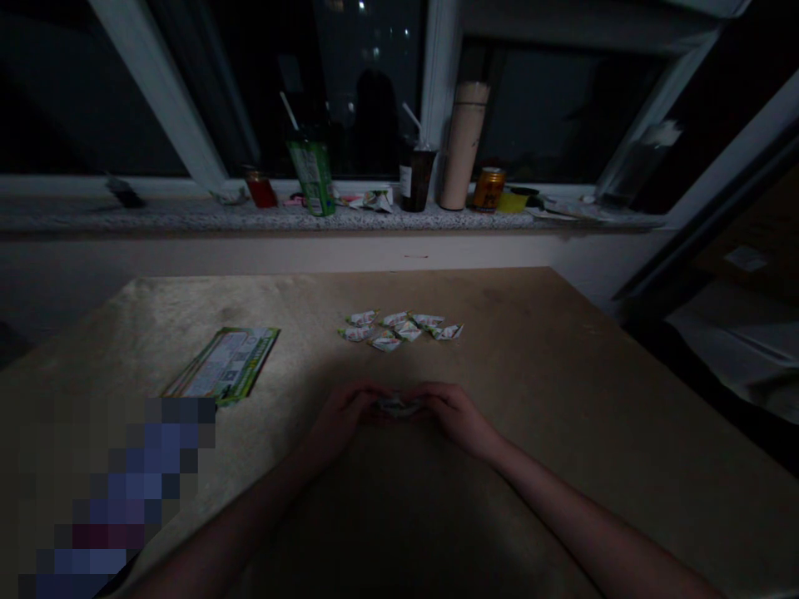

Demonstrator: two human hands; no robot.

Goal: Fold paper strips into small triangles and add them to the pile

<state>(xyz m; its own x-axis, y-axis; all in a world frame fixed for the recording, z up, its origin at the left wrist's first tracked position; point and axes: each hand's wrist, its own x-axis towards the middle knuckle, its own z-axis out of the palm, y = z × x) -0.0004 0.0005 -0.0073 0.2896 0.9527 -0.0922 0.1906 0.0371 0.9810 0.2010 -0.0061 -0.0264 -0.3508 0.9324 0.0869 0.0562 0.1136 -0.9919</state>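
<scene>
A small white-and-green folded packet (399,405) is held between my two hands, low over the near middle of the table. My left hand (353,409) pinches its left end with closed fingers. On the opposite end, the fingers of my right hand (446,406) are closed as well. Both hands partly cover the packet, and its exact kind is too dark to make out. Just beyond them lies a loose cluster of several similar small folded packets (409,331), white with green edges and pointed ends.
A green printed pack (230,366) lies on the table (499,349) to the left, beside a blurred-out bluish patch. Along the stone windowsill (368,220) stand a green cup (312,176), a dark cup with a straw (417,179), a tall pinkish flask (463,146) and an orange can (488,190).
</scene>
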